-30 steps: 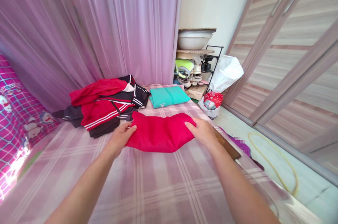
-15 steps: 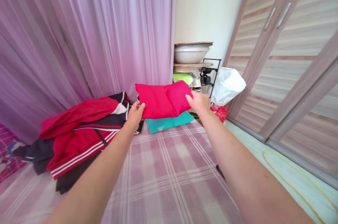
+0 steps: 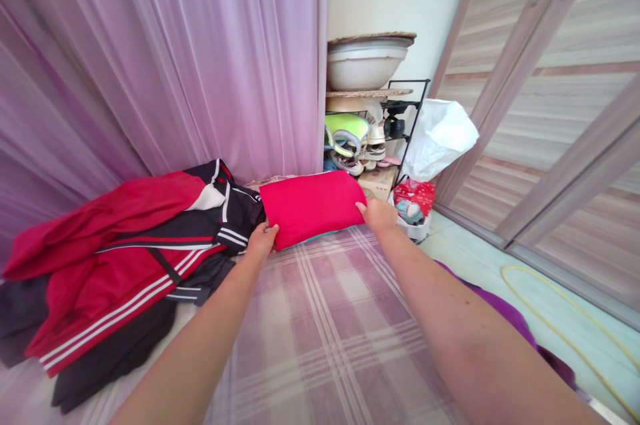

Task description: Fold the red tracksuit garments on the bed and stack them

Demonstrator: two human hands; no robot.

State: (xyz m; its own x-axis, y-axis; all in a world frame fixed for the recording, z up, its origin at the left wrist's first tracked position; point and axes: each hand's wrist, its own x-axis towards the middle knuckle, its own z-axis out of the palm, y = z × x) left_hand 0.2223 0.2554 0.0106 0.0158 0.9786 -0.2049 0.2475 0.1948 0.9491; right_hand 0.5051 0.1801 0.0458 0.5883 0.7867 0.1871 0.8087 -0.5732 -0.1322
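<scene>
The left hand [image 3: 263, 238] and right hand [image 3: 379, 215] each pinch an end of the folded red cloth [image 3: 315, 205], right of the crumpled jacket [image 3: 115, 275] and over a turquoise cloth [image 3: 321, 236]. This piece looks folded but not yet released; the jacket lies unfolded.

Left hand [image 3: 261, 240] and right hand [image 3: 379, 214] grip the folded red cloth [image 3: 315, 206].

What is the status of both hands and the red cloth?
Left hand, right hand gripping folded red cloth at opposite ends. Teal cloth edge showing underneath. Red-black jacket beside left hand.
</scene>
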